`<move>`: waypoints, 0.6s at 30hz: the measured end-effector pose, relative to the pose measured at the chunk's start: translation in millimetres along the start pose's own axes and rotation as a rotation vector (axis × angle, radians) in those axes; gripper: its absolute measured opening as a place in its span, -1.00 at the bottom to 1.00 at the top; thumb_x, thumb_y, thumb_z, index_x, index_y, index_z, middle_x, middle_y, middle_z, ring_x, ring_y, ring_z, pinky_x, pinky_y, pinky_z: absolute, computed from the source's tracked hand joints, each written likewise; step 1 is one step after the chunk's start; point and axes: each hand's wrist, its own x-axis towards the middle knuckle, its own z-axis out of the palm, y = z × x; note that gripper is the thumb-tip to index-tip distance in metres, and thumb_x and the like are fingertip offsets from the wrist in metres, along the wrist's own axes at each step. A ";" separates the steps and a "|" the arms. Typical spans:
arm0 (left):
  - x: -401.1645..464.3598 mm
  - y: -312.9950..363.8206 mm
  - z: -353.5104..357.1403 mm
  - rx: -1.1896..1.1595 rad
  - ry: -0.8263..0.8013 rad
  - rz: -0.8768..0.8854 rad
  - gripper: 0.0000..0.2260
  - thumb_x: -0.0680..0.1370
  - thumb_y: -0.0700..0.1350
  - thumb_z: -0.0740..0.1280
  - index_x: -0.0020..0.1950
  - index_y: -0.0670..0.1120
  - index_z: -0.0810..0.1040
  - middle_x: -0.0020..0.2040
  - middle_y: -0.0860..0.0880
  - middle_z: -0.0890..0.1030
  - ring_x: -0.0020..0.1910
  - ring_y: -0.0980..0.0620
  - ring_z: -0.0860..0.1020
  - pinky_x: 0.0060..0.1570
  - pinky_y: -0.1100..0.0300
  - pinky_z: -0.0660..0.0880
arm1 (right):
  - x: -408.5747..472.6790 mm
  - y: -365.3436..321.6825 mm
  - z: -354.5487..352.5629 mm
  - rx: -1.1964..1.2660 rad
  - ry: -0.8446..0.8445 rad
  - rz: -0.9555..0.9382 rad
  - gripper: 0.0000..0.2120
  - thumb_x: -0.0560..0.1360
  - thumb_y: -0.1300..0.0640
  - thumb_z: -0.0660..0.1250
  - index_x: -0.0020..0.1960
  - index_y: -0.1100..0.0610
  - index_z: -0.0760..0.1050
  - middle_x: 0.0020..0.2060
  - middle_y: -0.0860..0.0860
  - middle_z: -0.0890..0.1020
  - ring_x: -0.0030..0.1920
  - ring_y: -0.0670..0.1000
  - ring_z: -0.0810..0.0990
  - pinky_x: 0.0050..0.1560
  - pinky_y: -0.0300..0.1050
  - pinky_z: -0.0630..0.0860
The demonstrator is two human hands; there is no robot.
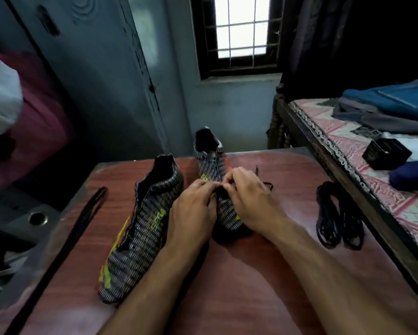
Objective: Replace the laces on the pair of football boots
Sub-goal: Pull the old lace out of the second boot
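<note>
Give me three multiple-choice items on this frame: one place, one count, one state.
1. Where does the coiled black lace bundle lie?
A. right of both boots
B. inside a boot
C. on the bed

2. How many boots are on the table?
A. one
B. two
C. three

3. What are the hands doing?
A. resting flat on the table
B. both working at the right boot
C. holding the bundle

Answers: 1 A, it lies on the table near its right edge. 2 B, left boot and right boot. 3 B, left hand and right hand meet with curled fingers over its lacing area.
</note>
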 end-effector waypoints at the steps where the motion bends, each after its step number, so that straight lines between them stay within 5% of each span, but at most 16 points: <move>1: 2.5 -1.9 -0.6 0.009 -0.009 -0.007 -0.77 0.63 -0.07 0.32 0.25 0.14 0.62 0.18 0.13 0.60 0.04 -0.03 0.63 -0.08 0.03 0.58 | 0.4 -0.8 1.2 0.003 -0.002 -0.006 -0.91 0.67 0.15 0.22 0.07 0.14 0.49 -0.04 -0.04 0.52 0.00 0.05 0.47 0.07 -0.05 0.40; 7: 9.9 -2.9 -4.5 -0.013 -0.034 -0.056 -0.88 0.64 0.03 0.26 0.14 0.12 0.53 0.12 0.13 0.53 0.00 -0.02 0.61 -0.12 0.00 0.57 | 2.5 -0.3 0.3 0.098 -0.036 0.001 -0.94 0.67 0.18 0.25 0.08 0.10 0.50 -0.13 -0.29 0.42 0.01 -0.05 0.42 0.09 -0.10 0.38; 13: 5.8 10.7 -9.4 -0.037 -0.011 -0.046 -0.74 0.57 0.10 0.05 0.09 0.03 0.42 0.13 0.05 0.46 -0.02 -0.04 0.57 -0.13 0.00 0.51 | 4.1 -2.3 -3.2 0.140 -0.043 0.009 -0.83 0.47 -0.11 0.28 0.01 -0.08 0.50 -0.14 -0.13 0.49 -0.03 -0.06 0.46 0.01 -0.24 0.40; 18: 5.9 8.8 -11.8 -0.129 0.009 -0.068 -0.88 0.59 -0.08 0.23 0.10 0.07 0.38 0.09 0.10 0.47 -0.04 -0.04 0.56 -0.19 0.09 0.39 | 3.0 -3.9 3.2 0.116 -0.033 0.018 -0.78 0.49 -0.13 0.30 -0.01 -0.02 0.58 -0.17 -0.18 0.42 -0.06 -0.08 0.44 -0.02 -0.15 0.42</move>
